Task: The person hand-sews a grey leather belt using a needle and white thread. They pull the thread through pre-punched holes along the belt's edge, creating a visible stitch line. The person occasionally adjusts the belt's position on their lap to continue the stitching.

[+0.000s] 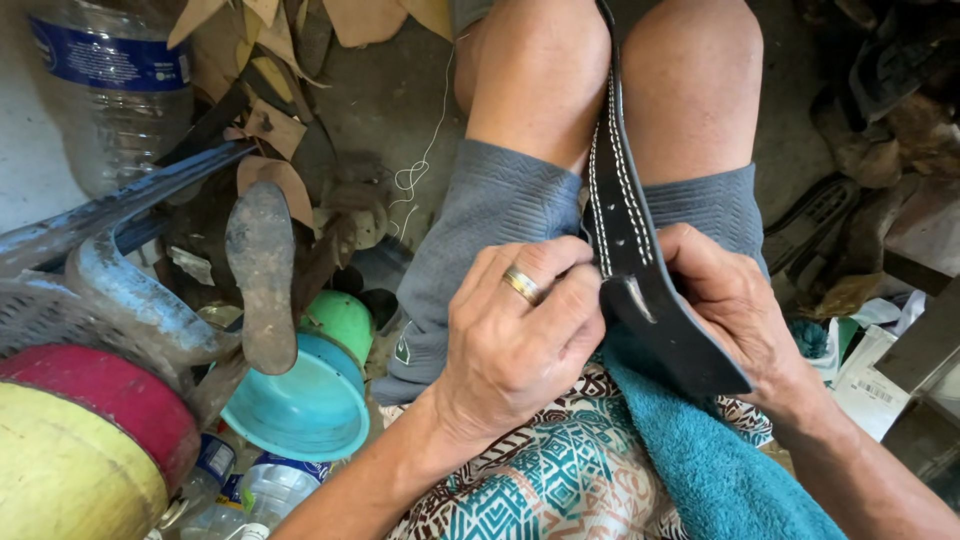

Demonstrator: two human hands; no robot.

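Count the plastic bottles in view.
3: a large clear plastic bottle with a blue label at top left, and two small clear plastic bottles at bottom left by the turquoise plastic bowl. Clutter may hide others.

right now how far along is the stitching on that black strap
Done: two rows of white stitching run down the upper part of the black leather strap, which is clamped between the knees. In hand: the left hand and right hand pinch the strap just below where the stitch rows stop. Left: the wide lower end lying on the teal towel shows no stitches. Needle and thread at the hands are hidden.
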